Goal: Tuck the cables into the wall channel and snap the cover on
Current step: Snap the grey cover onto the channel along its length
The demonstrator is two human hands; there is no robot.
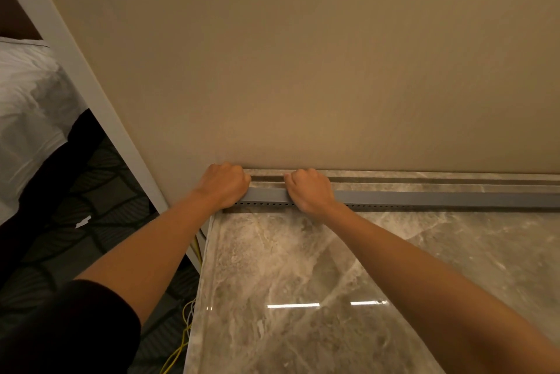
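Note:
A long grey channel cover point(424, 198) lies along the foot of the beige wall, on top of the perforated channel point(266, 204) whose row of small holes shows under its front edge. My left hand point(224, 184) is closed over the cover's left end. My right hand point(309, 191) is closed over the cover a short way to the right. Both sets of fingers curl over the cover's far side and are hidden. Yellow and white cables point(181, 340) hang down beside the marble slab's left edge. No cable shows inside the channel.
The glossy marble surface point(303, 282) spreads from the wall toward me. A white door frame point(91, 94) slants down on the left, with a bed in white linen point(27, 107) and dark patterned carpet point(85, 191) beyond it.

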